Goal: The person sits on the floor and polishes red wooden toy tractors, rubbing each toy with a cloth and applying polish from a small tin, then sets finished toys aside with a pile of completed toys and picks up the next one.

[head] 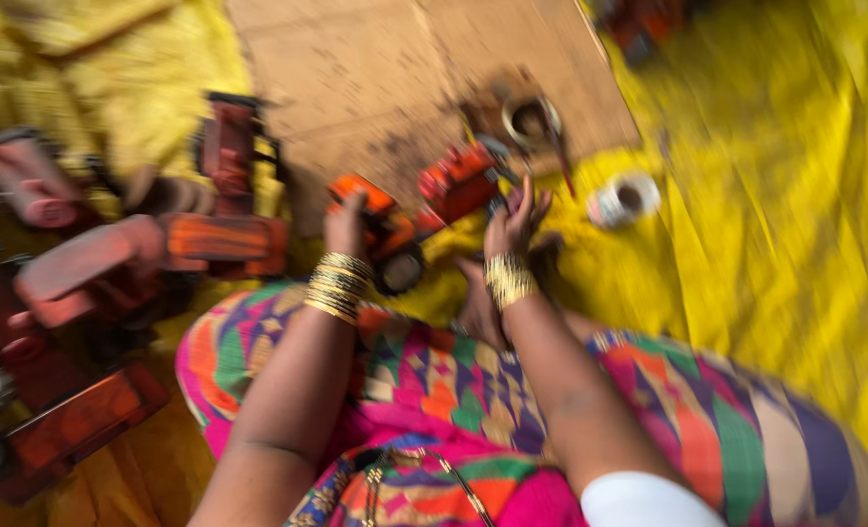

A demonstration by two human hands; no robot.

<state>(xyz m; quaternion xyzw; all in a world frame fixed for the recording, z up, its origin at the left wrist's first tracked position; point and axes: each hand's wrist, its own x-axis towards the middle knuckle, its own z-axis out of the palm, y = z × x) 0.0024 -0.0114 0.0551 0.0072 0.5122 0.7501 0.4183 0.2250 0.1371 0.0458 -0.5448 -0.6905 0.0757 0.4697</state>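
The frame is blurred by motion. My left hand (344, 222), gold bangles on the wrist, grips an orange and black power-tool body (387, 226) on the floor in front of my lap. My right hand (514, 219), also with bangles, has its fingers closed around a small dark part at the tool's right end (458, 181). My patterned, many-coloured clothing fills the bottom of the view.
Several red-orange machine bodies (141, 256) lie on the left. A brown board (414, 68) lies ahead with a round metal ring (530, 119) on it. A small white cup-like piece (625, 198) sits on the yellow sheet (785, 195).
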